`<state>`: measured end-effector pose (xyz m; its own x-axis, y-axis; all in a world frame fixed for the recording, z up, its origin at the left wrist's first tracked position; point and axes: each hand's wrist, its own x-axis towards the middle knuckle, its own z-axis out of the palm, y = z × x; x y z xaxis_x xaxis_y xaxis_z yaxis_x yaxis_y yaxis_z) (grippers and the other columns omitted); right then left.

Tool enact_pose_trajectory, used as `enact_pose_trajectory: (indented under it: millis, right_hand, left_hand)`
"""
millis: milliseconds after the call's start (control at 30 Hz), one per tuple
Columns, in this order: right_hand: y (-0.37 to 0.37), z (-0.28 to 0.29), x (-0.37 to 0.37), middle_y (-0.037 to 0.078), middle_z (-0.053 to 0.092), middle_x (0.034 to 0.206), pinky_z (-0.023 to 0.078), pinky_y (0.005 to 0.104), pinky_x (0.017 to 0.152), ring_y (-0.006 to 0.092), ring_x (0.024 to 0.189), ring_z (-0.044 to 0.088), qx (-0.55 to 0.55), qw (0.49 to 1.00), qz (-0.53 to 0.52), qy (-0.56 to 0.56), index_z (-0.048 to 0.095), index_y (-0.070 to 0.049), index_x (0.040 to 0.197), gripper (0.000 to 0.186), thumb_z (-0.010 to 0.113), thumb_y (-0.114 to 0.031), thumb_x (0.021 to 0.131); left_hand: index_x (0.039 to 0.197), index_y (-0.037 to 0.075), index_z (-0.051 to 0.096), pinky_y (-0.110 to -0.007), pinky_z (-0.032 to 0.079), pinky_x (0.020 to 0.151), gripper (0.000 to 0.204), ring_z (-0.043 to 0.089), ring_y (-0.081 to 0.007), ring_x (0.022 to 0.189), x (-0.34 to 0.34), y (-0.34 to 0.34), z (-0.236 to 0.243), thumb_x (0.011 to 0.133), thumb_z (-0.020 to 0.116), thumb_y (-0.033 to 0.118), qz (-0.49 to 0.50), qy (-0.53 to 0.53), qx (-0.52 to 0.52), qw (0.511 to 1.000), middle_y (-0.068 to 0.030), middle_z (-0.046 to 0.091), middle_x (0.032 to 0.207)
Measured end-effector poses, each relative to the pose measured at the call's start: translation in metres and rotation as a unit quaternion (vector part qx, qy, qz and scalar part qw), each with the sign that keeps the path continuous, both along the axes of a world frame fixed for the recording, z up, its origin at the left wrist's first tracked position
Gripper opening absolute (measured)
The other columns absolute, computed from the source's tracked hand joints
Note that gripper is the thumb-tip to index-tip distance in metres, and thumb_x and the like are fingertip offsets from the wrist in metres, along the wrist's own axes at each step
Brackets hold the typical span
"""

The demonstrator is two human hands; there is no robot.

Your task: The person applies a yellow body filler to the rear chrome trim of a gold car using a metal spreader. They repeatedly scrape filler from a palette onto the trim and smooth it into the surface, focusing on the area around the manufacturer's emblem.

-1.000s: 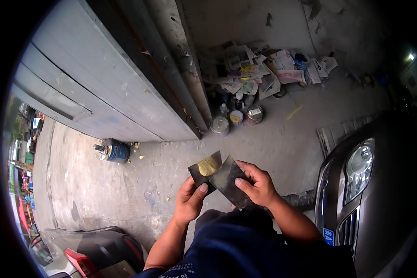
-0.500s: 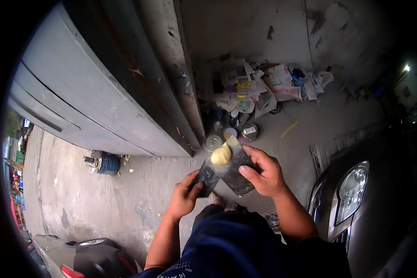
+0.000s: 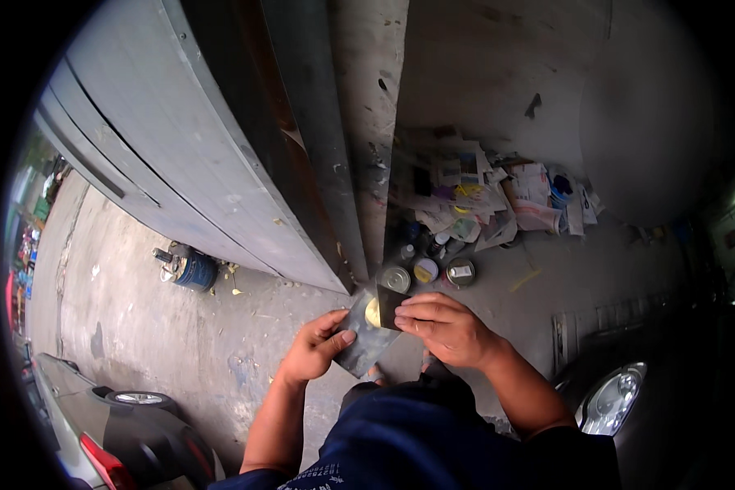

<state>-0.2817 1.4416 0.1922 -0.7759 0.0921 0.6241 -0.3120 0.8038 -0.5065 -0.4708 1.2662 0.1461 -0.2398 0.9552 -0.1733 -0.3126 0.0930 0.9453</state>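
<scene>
In front of my body, my left hand [image 3: 317, 345] grips a flat grey putty spreader [image 3: 363, 349], its thumb lying on the upper face. Pale yellow putty [image 3: 373, 313] sits near the far right edge of that spreader. Pinched in my right hand [image 3: 449, 328] is a second, darker spreader [image 3: 392, 305], tilted steeply and meeting the putty. It covers part of the yellow lump, so how much putty lies behind it is hidden.
Several round cans [image 3: 461, 273] and small bottles stand on the floor ahead, near crumpled papers [image 3: 514, 196]. A large grey panel [image 3: 180, 155] rises at left, with a blue canister [image 3: 194, 269] by its foot. Car parts show at lower left [image 3: 143, 408] and right [image 3: 616, 400].
The putty was heaped on the spreader in my right hand; now it shows on the left one. My right hand has turned its spreader up steeply, and the left spreader lies flatter. The view has shifted.
</scene>
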Motion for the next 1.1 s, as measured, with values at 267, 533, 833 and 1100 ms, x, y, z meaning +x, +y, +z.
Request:
enact_pose_trajectory:
  millis: [267, 533, 833, 1100]
  right_hand:
    - [0.083, -0.056, 0.011, 0.011, 0.061, 0.107, 0.048, 0.036, 0.088, 0.0307, 0.101, 0.057, 0.025, 0.996, 0.035, -0.075, 0.065, 0.0, 0.104, 0.031, 0.056, 0.008, 0.075]
    - [0.124, -0.081, 0.003, 0.009, 0.053, 0.115, 0.041, 0.0303, 0.092, 0.0137, 0.105, 0.051, -0.587, 0.797, 0.092, -0.108, 0.037, -0.001, 0.125, 0.041, 0.051, 0.001, 0.087]
    - [0.076, -0.046, -0.022, 0.016, 0.057, 0.117, 0.042, 0.0333, 0.093, 0.0252, 0.107, 0.056, -0.335, 0.916, 0.172, -0.142, 0.049, 0.004, 0.123, 0.039, 0.052, -0.006, 0.086]
    - [0.015, -0.02, -0.042, 0.022, 0.059, 0.114, 0.043, 0.0356, 0.093, 0.0325, 0.105, 0.059, -0.296, 0.91, 0.23, -0.179, 0.057, 0.006, 0.114, 0.034, 0.051, -0.001, 0.081]
  left_hand:
    - [0.124, -0.001, 0.048, -0.03, 0.044, 0.09, 0.037, 0.058, -0.0159, 0.102, 0.035, 0.032, -0.015, 0.088, 0.057, 0.005, 0.136, -0.094, 0.083, 0.983, -0.0101, 0.061, 0.114]
    - [0.114, 0.009, 0.046, -0.038, 0.05, 0.086, 0.034, 0.062, -0.021, 0.092, 0.094, 0.092, -0.018, 0.084, 0.057, -0.002, 0.428, -0.178, 0.055, 0.884, -0.0099, 0.062, 0.101]
    - [0.122, 0.007, 0.039, -0.027, 0.046, 0.086, 0.037, 0.056, -0.0131, 0.093, 0.124, 0.096, -0.035, 0.09, 0.056, 0.004, 0.579, -0.096, 0.0, 0.81, -0.0087, 0.058, 0.104]
    - [0.12, 0.003, 0.042, -0.025, 0.043, 0.089, 0.027, 0.053, -0.0108, 0.101, 0.121, 0.037, -0.013, 0.095, 0.051, 0.006, 0.615, 0.046, 0.146, 0.774, -0.0068, 0.057, 0.11]
